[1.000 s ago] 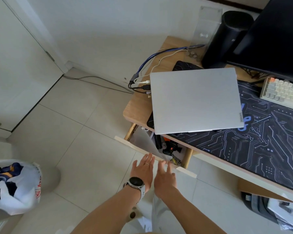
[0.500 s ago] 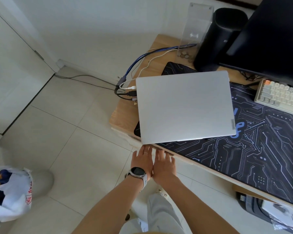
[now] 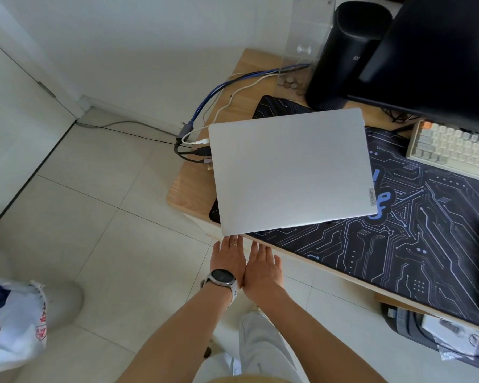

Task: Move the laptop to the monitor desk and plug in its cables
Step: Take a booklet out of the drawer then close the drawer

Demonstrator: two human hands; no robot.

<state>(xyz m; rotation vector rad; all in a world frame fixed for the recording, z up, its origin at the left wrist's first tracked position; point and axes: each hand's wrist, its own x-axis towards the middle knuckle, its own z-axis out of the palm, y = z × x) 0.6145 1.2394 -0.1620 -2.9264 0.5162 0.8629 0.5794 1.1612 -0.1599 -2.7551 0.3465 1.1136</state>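
A closed silver laptop (image 3: 291,170) lies on the left end of the wooden monitor desk (image 3: 190,189), partly on a dark circuit-pattern mat (image 3: 398,244). Several cables (image 3: 197,145), white, black and blue, reach its left edge; their plugs sit at the laptop's side. My left hand (image 3: 228,259), with a watch on the wrist, and my right hand (image 3: 262,268) are side by side, fingers straight, fingertips at the desk's front edge just below the laptop's near corner. Neither hand holds anything.
A black monitor (image 3: 437,56), a black cylinder speaker (image 3: 343,53) and a clear acrylic box (image 3: 306,40) stand at the back. A beige keyboard (image 3: 451,147) lies to the right. A white plastic bag (image 3: 11,324) sits on the tiled floor at left; bags lie under the desk.
A drawer front that stood out under the desk is no longer seen; both hands have moved forward with it to the desk's front edge. The view has drawn closer to the desk.
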